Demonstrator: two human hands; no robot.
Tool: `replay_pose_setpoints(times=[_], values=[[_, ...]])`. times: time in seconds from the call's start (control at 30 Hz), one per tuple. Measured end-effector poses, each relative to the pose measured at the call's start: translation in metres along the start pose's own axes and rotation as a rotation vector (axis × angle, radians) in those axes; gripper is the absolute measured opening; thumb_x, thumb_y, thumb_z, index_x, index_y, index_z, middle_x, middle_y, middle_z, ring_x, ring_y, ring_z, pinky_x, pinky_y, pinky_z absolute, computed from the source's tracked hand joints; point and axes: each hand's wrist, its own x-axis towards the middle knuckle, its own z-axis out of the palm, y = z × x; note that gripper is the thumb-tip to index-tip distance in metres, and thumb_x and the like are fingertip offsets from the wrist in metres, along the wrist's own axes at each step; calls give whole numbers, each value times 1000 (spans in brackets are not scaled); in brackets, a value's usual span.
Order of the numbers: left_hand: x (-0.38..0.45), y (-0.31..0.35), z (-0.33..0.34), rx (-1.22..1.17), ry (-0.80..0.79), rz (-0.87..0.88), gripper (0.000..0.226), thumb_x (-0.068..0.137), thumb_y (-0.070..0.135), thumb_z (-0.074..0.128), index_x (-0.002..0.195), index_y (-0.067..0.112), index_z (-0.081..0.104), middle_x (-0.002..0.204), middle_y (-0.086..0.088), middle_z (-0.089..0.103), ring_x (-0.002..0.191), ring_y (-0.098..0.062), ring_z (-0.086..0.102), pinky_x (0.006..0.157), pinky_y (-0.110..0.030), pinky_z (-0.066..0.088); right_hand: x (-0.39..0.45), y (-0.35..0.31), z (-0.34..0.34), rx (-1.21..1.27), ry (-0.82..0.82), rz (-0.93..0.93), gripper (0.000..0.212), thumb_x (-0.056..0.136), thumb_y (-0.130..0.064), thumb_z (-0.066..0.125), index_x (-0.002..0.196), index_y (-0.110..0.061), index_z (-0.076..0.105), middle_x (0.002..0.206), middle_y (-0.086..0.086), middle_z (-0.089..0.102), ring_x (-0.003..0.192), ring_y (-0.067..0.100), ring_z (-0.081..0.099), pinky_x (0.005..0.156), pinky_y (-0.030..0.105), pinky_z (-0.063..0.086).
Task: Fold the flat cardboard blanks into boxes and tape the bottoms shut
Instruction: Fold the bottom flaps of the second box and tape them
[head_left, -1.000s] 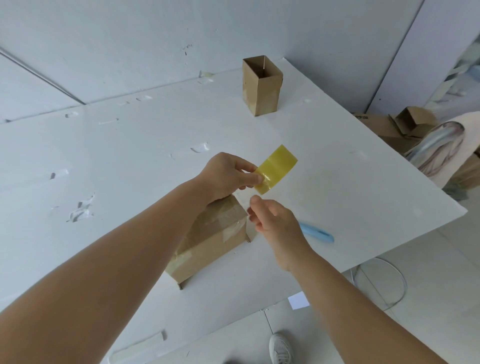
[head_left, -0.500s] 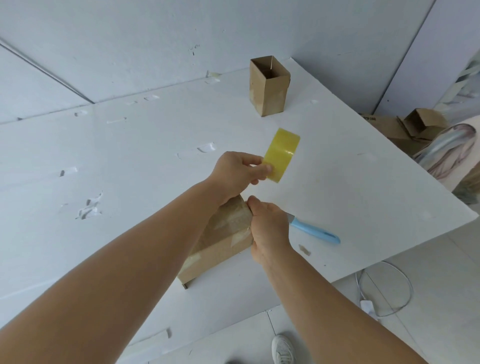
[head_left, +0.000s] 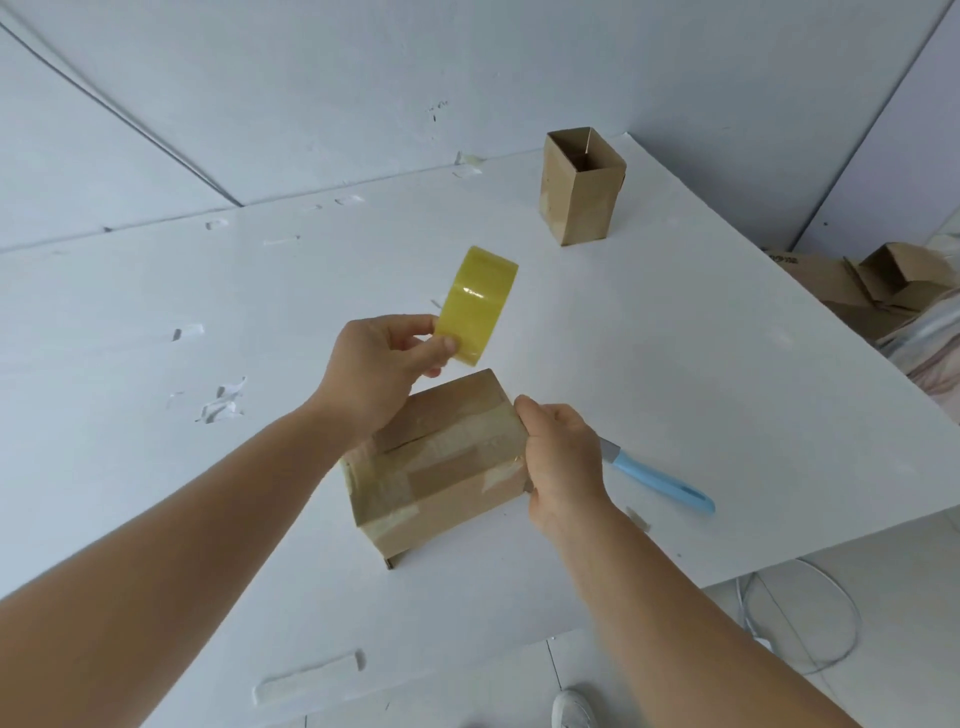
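- The right hand (head_left: 563, 462) has come down from the tape onto the box's (head_left: 441, 462) right end, fingers curled over the top edge and gripping it; a second ago it was pinched up at the roll's free end.
- The left hand (head_left: 382, 364) still pinches the tape roll (head_left: 478, 306) between thumb and fingers, holding it just above and behind the box, now turned more edge-up than before.
- The box lies on the table (head_left: 675, 364) with its taped face up (several strips already cross the seam), so I judge this bottom is nearly sealed and the right hand is pressing an end down or steadying for one more strip.
- Whether a strip runs from the roll to the box cannot be told.
- Count: one box in hand; one finished box (head_left: 584, 187) standing open-topped, far behind the box in hand near the table's back corner.
- One tape roll; one blue-handled knife (head_left: 660, 480) lying just right of the box, partly hidden by the right hand.
- Off the table, well right of the box, a pile of cardboard (head_left: 872, 286) (number unclear).
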Motion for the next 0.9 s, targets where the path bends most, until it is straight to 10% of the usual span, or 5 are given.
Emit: replay_pose_setpoints(times=[0.43,0.6,0.77,0.9], values=[[-7,-21,-13,-111,152,-41,23,83,25,73,73,46,73,63,9,65,63,-7,64,72,-23,57,7,8,3,-51,-181,283,22,87,-42,63,90,-20,64,75,-4,66,62,11,58,56,22,40],[-7,-21,-12,-62,154,-48,21,83,29,73,75,48,71,69,9,70,70,-7,69,74,-24,57,1,11,-6,-89,27,-45,19,95,-26,45,97,-21,63,98,-4,64,93,12,59,66,19,38],[-7,-19,-11,-67,152,-73,14,83,29,72,82,43,72,70,4,71,74,-16,70,81,-34,57,-30,8,5,-298,-232,-403,36,99,-38,38,134,-35,48,122,-29,49,110,-18,43,84,-2,32],[-9,-14,-10,-183,212,-132,14,82,27,74,77,39,74,66,4,70,71,-16,70,85,-39,57,-21,-2,12,-278,-214,-361,33,101,-29,35,130,-34,51,126,-13,55,113,6,51,95,22,43]])
